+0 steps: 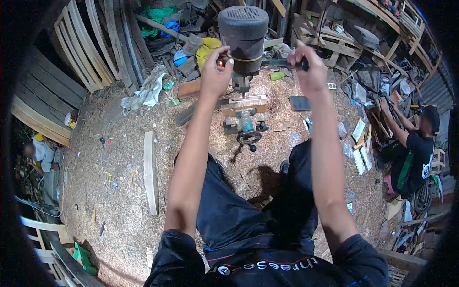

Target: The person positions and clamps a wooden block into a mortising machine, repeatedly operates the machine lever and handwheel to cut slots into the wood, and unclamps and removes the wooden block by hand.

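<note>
A mortising or drill machine with a dark motor housing [243, 36] stands in front of me. My left hand [217, 74] is raised at the housing's left side, fingers curled beside a small red light [220, 62]; what they pinch, if anything, is hidden. On the right, my right hand [311, 67] is closed around the dark handle of a lever [277, 62] that reaches out from the machine. Below the motor, the bit [243, 93] points down at a light wooden block [246, 100] with a slot in its top. Under the block is a handwheel [249, 137].
Wood shavings cover the floor [119, 167], where a long wooden slat [150, 172] lies. Curved boards [83, 48] lean at back left. A co-worker [416, 148] sits among scrap at right; another person [45, 153] is at far left. A dark block [300, 103] lies right of the machine.
</note>
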The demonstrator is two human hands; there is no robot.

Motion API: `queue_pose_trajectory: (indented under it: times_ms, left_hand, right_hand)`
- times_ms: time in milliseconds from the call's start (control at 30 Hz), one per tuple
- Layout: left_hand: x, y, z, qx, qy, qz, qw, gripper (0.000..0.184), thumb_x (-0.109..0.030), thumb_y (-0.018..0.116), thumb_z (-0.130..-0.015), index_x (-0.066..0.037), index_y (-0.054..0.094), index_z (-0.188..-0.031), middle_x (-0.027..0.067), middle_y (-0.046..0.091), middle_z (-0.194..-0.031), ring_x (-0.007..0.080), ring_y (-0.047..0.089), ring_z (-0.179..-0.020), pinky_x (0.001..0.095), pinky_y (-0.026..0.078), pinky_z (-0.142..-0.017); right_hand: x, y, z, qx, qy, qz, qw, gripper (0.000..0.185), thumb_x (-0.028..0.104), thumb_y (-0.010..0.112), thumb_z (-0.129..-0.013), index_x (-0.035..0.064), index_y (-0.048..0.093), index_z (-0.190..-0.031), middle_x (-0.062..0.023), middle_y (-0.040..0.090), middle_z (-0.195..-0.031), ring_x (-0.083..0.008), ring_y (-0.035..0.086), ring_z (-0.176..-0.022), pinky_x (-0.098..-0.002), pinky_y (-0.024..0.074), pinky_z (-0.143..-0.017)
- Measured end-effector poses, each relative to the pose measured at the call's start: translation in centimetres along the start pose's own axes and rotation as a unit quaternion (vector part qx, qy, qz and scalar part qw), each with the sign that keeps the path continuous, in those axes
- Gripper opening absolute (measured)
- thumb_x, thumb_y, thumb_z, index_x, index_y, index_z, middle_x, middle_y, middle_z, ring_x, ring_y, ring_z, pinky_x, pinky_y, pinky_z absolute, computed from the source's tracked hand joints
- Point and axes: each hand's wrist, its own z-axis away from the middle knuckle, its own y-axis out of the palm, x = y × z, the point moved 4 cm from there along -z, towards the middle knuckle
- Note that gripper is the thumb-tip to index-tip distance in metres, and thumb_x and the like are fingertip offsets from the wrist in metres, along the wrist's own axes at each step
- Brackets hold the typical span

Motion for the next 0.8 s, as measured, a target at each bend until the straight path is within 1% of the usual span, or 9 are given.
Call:
queue_pose_trajectory:
  times_ms: [167,233,267,367,433,467,500,600,800]
  left_hand:
    - [0.0,0.0,3.4,0.041,-0.038,-0.027,0.998,0.033,-0.005,0.063,-0.086,-0.003,0.062,-0.119,0.0088,0.062,-0.099,0.0145,0.061,-0.088,0.0276,0.052,-0.069]
    - [-0.4,-0.4,3.7,0.032,-0.018,-0.054,0.998,0.032,-0.005,0.063,-0.086,-0.004,0.062,-0.118,0.0091,0.063,-0.102,0.0151,0.062,-0.089,0.0275,0.052,-0.070]
    - [-0.4,-0.7,4.4,0.032,-0.015,-0.067,0.997,0.032,-0.005,0.063,-0.086,-0.004,0.062,-0.118,0.0093,0.063,-0.103,0.0155,0.062,-0.090,0.0275,0.052,-0.071]
    - [0.8,-1.4,5.3,0.030,-0.089,-0.010,0.995,0.033,0.000,0.061,-0.086,-0.005,0.063,-0.118,0.0090,0.062,-0.111,0.0147,0.062,-0.092,0.0257,0.053,-0.073]
    - [1.4,-1.9,6.2,0.022,-0.099,-0.002,0.995,0.033,0.002,0.061,-0.086,-0.003,0.062,-0.119,0.0082,0.062,-0.111,0.0129,0.062,-0.091,0.0259,0.053,-0.073]
    - [2.1,-2.1,6.9,0.019,-0.106,0.000,0.994,0.033,0.002,0.061,-0.086,-0.003,0.062,-0.119,0.0084,0.062,-0.111,0.0126,0.062,-0.091,0.0262,0.053,-0.073]
    - [2.7,-2.4,7.5,0.011,-0.110,0.002,0.994,0.032,0.002,0.062,-0.087,-0.002,0.062,-0.119,0.0086,0.062,-0.111,0.0123,0.062,-0.091,0.0264,0.053,-0.074]
    - [2.9,-2.6,10.0,0.006,-0.137,-0.020,0.990,0.032,-0.001,0.063,-0.088,-0.002,0.061,-0.120,0.0098,0.062,-0.112,0.0128,0.062,-0.090,0.0281,0.053,-0.074]
    - [4.3,-1.8,13.3,0.058,-0.251,-0.023,0.966,0.030,-0.005,0.063,-0.088,-0.002,0.062,-0.118,0.0119,0.065,-0.109,0.0157,0.065,-0.087,0.0304,0.051,-0.070]
  right_hand:
    - [3.2,2.7,-3.5,0.148,0.211,0.327,0.909,0.067,0.063,0.060,-0.088,0.0011,0.068,-0.109,-0.0132,0.069,-0.094,-0.0281,0.064,-0.097,-0.0463,0.0516,-0.085]
    - [3.9,5.5,-4.3,0.213,0.134,0.703,0.665,0.057,0.050,0.067,-0.086,-0.0064,0.067,-0.092,-0.0200,0.070,-0.095,-0.0218,0.068,-0.088,-0.0312,0.0546,-0.078]
    - [5.0,6.2,-3.1,0.249,0.119,0.727,0.629,0.054,0.046,0.067,-0.086,-0.0074,0.066,-0.090,-0.0187,0.071,-0.088,-0.0213,0.069,-0.081,-0.0310,0.0558,-0.072]
    - [2.6,3.5,-3.2,0.273,0.223,0.602,0.717,0.044,0.035,0.064,-0.086,-0.0094,0.066,-0.086,-0.0183,0.069,-0.076,-0.0241,0.069,-0.067,-0.0355,0.0554,-0.060]
    - [3.4,4.0,0.6,0.232,0.282,0.633,0.682,0.033,0.027,0.062,-0.082,-0.0029,0.071,-0.094,-0.0234,0.071,-0.091,-0.0311,0.069,-0.079,-0.0417,0.0536,-0.072]
    - [3.3,4.2,3.4,0.191,0.296,0.582,0.733,0.028,0.019,0.060,-0.082,-0.0062,0.067,-0.091,-0.0259,0.070,-0.092,-0.0348,0.069,-0.083,-0.0416,0.0548,-0.074]
    - [-0.8,2.0,5.3,0.168,0.177,0.614,0.751,0.029,0.016,0.059,-0.083,-0.0086,0.064,-0.097,-0.0287,0.069,-0.092,-0.0407,0.069,-0.088,-0.0466,0.0544,-0.080]
    - [-8.1,0.2,12.5,0.065,0.197,0.554,0.807,0.028,0.009,0.058,-0.083,-0.0093,0.058,-0.104,-0.0339,0.065,-0.095,-0.0491,0.063,-0.093,-0.0539,0.0500,-0.084]
    - [-12.4,-1.4,16.0,-0.032,0.155,0.494,0.855,0.035,0.015,0.063,-0.088,-0.0065,0.059,-0.115,-0.0265,0.063,-0.080,-0.0412,0.064,-0.079,-0.0474,0.0481,-0.073]
